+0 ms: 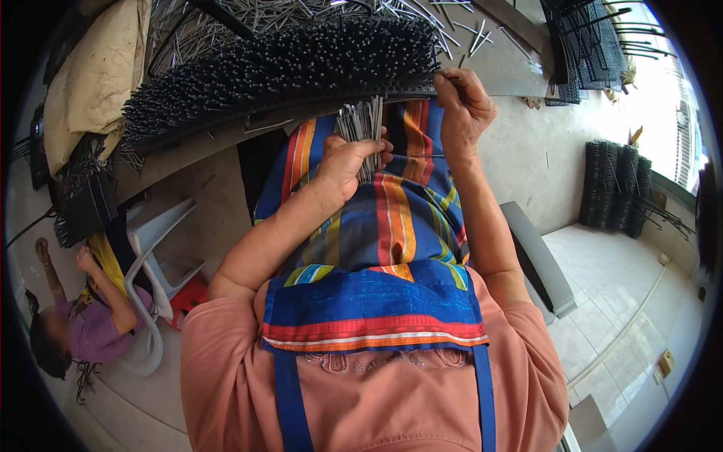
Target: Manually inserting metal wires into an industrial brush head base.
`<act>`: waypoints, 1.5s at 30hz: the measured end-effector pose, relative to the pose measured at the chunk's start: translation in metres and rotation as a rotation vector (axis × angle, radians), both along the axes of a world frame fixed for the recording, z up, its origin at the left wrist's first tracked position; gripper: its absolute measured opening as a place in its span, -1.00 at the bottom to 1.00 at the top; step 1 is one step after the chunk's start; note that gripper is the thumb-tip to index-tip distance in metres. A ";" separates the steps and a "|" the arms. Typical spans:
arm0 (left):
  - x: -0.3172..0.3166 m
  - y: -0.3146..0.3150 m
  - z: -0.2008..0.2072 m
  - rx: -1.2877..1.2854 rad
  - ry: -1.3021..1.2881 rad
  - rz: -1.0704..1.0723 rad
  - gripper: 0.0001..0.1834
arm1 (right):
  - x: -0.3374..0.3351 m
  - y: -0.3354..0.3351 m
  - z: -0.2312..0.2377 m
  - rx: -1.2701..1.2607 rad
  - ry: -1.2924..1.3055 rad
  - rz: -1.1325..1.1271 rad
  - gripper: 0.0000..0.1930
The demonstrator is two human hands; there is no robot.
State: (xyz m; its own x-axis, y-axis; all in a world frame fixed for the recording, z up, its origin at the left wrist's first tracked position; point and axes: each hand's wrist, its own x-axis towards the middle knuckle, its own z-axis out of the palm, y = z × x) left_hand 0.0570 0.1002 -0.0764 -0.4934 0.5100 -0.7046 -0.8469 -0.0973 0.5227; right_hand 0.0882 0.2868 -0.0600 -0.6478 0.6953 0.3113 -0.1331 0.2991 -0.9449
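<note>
My left hand [348, 162] is wrapped round a bundle of thin grey metal rods [361, 119], held upright above my lap. Just beyond it stands a long black rack [301, 64], densely filled with upright dark rods whose tips look shiny. At the rack's right end is my right hand [467, 113], thumb and fingertips pinched together beside the rack's edge. Whatever lies between those fingertips is too small to make out. A striped blue, red and orange apron [392, 218] covers my lap beneath both hands.
Loose metal rods [218, 34] are heaped behind the rack on the table [501, 64]. A brown sack [98, 83] stands at the left. Black wire racks [614, 184] stand on the floor at right. Another person [102, 324] sits at lower left near a white plastic chair [154, 256].
</note>
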 end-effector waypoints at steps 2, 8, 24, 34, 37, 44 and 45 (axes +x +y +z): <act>0.000 0.001 0.003 0.008 0.007 -0.011 -0.75 | -0.004 0.001 -0.002 0.096 -0.030 0.013 -0.94; -0.001 -0.003 0.003 0.006 -0.071 -0.011 -0.73 | -0.008 -0.003 -0.004 0.081 -0.044 0.014 -0.91; 0.005 -0.001 0.007 0.149 0.254 0.065 -0.73 | 0.038 -0.043 -0.005 -0.849 -0.320 0.112 -0.92; 0.012 -0.002 -0.010 0.060 0.367 -0.013 -0.69 | 0.047 -0.034 -0.009 -0.806 -0.635 0.362 -0.88; 0.002 -0.005 -0.009 0.011 0.194 0.060 -0.76 | 0.043 -0.028 0.002 -0.727 -0.612 0.311 -0.90; 0.000 -0.008 0.003 -0.030 -0.014 -0.025 -0.93 | 0.010 -0.007 0.007 -0.171 -0.088 0.067 -0.94; -0.002 -0.007 0.003 -0.012 -0.045 -0.034 -0.92 | 0.006 -0.006 0.005 -0.056 -0.076 0.094 -0.93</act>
State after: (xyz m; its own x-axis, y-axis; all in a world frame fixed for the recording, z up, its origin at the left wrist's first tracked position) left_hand 0.0546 0.0931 -0.0735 -0.4433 0.5174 -0.7320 -0.8725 -0.0617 0.4847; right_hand 0.0938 0.2813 -0.0554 -0.7311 0.6454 0.2212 -0.0853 0.2352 -0.9682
